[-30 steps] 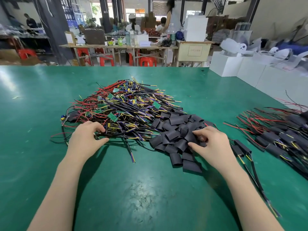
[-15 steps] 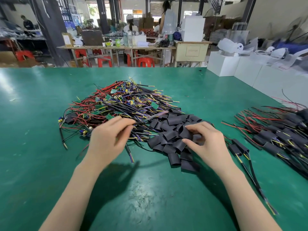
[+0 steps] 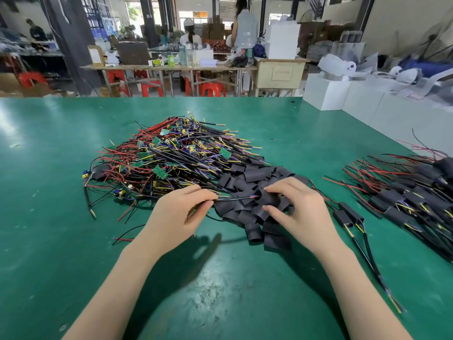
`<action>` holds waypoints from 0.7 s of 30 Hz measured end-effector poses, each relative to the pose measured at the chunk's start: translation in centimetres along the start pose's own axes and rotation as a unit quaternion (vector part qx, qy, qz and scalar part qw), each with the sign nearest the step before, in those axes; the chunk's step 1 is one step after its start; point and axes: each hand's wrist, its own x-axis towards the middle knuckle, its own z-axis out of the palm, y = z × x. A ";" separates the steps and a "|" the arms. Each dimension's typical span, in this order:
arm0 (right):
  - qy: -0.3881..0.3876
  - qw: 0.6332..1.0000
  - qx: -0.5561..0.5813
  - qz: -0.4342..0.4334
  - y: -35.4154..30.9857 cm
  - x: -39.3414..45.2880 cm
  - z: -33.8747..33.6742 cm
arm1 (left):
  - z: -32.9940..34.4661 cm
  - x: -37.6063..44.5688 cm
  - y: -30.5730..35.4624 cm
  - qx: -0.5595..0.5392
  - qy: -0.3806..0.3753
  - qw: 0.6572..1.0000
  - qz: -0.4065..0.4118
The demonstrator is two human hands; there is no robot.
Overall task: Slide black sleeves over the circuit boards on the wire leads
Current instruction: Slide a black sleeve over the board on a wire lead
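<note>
A tangled heap of wire leads with small green circuit boards lies in the middle of the green table. To its right is a pile of loose black sleeves. My left hand pinches one wire lead, whose free end points right into a black sleeve. My right hand holds that sleeve between thumb and fingers, just above the sleeve pile. The board on this lead is hidden under my left hand.
Two sleeved leads lie just right of my right hand. A larger pile of sleeved leads covers the table's right side. White boxes stand past the right edge. People work at tables far behind.
My left hand pulled a lead out of the heap and moved right toward the sleeves. My right hand picked one sleeve off the pile, and the lead's end now enters it.
</note>
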 end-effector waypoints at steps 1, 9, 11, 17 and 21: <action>-0.004 0.999 -0.032 -0.025 -0.2 0.0 0.1 | 0.1 0.0 0.1 0.002 -0.003 1.000 0.002; 0.000 0.987 -0.143 -0.070 -0.6 0.1 0.5 | 1.0 0.1 0.9 -0.076 -0.004 0.997 -0.015; 0.006 0.989 -0.127 -0.074 -1.0 0.0 0.7 | 1.6 0.1 1.2 -0.080 -0.011 0.997 -0.010; -0.015 0.993 -0.084 -0.083 -2.4 0.0 1.6 | 3.6 -0.2 2.8 -0.183 -0.050 0.981 -0.049; 0.013 0.996 -0.083 -0.040 -1.4 0.0 0.8 | 2.5 0.1 1.4 -0.166 -0.059 0.982 -0.065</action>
